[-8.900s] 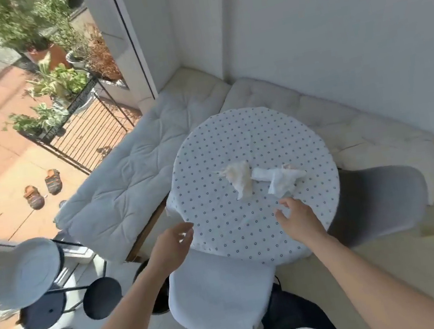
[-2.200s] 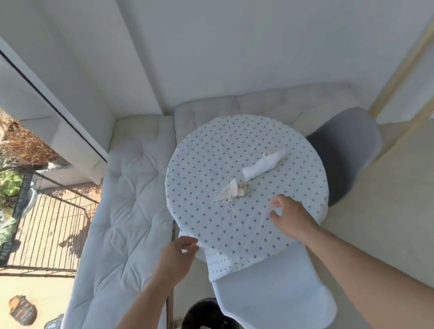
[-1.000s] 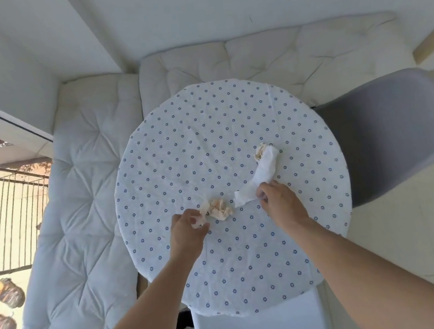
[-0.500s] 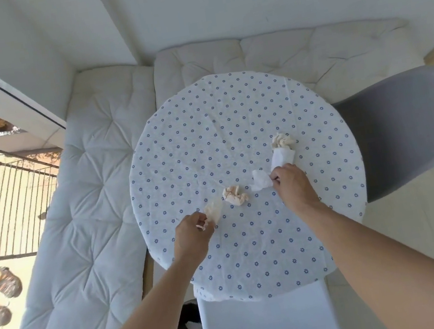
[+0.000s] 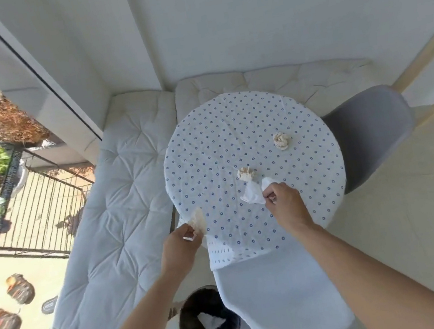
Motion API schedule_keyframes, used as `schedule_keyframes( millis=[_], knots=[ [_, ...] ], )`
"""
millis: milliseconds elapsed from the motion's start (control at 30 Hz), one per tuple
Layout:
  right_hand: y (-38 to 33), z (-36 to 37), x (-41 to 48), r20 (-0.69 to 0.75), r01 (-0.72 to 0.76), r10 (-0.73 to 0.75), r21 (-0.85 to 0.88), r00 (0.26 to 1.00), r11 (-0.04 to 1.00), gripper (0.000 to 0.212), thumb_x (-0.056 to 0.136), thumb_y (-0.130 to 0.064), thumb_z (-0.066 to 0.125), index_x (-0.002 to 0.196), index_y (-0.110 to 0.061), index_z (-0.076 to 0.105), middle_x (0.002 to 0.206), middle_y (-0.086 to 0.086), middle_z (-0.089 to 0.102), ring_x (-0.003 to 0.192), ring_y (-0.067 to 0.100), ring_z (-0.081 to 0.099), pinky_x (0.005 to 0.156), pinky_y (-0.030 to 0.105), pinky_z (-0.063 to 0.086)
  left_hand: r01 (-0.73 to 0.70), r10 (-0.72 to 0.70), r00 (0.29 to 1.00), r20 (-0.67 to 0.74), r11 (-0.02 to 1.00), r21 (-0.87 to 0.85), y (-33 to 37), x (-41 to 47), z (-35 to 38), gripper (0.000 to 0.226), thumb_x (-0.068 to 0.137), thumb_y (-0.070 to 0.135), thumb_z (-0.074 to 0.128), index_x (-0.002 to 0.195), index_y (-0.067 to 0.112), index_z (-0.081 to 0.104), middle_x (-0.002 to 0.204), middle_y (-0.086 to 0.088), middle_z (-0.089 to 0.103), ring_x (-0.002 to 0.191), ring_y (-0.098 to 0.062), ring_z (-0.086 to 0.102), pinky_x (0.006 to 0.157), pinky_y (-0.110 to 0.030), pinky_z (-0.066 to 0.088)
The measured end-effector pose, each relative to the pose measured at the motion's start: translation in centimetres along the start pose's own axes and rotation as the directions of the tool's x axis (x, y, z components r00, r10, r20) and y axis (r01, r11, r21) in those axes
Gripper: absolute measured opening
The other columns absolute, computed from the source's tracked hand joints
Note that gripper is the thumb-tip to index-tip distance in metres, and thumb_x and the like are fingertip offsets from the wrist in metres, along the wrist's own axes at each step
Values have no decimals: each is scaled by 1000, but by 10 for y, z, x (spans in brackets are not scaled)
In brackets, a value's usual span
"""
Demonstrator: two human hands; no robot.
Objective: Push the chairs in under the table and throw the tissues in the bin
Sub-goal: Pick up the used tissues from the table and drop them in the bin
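Observation:
My left hand (image 5: 179, 245) pinches a small crumpled tissue (image 5: 198, 220) beyond the near-left edge of the round dotted table (image 5: 219, 135). My right hand (image 5: 284, 204) grips a white tissue (image 5: 253, 194) just above the tablecloth. Two balled beige tissues stay on the table, one (image 5: 246, 173) near the middle and one (image 5: 281, 141) further right. A black bin (image 5: 208, 326) stands on the floor below my left arm with a white tissue inside. A white chair (image 5: 282, 296) sits at the near side and a grey chair (image 5: 370, 131) at the right, both tucked against the table.
A cushioned corner bench (image 5: 118, 197) wraps the table's left and far sides. A glass door opens on the left to a balcony with a black railing (image 5: 31, 205), plants and sandals (image 5: 19, 289). Pale floor (image 5: 417, 218) lies to the right.
Both hands have drawn back toward me with their tissues; the left one has left the tabletop and hangs out past the edge. The right tissue came away from the beige ball. The view pulled back.

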State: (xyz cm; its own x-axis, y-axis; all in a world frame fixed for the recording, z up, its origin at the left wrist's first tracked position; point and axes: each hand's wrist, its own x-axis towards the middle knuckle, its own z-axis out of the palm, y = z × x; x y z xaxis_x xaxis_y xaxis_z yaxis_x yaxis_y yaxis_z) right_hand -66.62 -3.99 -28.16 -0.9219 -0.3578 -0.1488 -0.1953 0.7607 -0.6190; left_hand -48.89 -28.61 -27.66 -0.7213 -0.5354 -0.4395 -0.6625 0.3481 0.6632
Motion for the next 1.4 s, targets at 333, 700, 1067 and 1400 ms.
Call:
schedule_keyframes(
  millis=[333,700,1067,1400],
  knots=[
    [-75,62,-139,150,48,-59,76,987,996,12,91,-8,69,96,-18,68,98,-3,67,84,10,66,76,23,54,82,-82,996,-18,996,17,-94,-117,-56,29,87,26,75,76,8,55,65,-3,53,55,-13,48,46,-22,35],
    [-77,182,-235,416,-42,18,47,909,998,18,92,-8,62,99,-22,71,101,-7,69,92,12,66,81,23,54,300,-300,954,15,953,-41,-245,-171,-35,27,95,26,69,85,1,67,77,-14,74,63,-19,58,58,-28,40],
    [-4,276,-263,525,-247,208,5,825,969,23,91,-8,60,105,-21,73,102,-10,69,93,6,66,76,10,47,459,-455,888,65,883,-97,-358,-158,27,42,93,44,61,80,5,63,75,-16,72,63,-31,67,57,-30,45],
    [69,364,-260,601,-372,331,-59,728,926,31,90,-17,58,119,-20,70,118,-5,70,104,13,63,70,13,41,541,-527,839,136,835,-99,-427,-140,115,28,94,34,61,79,12,66,78,-8,74,69,-28,69,57,-31,48]
  ],
)
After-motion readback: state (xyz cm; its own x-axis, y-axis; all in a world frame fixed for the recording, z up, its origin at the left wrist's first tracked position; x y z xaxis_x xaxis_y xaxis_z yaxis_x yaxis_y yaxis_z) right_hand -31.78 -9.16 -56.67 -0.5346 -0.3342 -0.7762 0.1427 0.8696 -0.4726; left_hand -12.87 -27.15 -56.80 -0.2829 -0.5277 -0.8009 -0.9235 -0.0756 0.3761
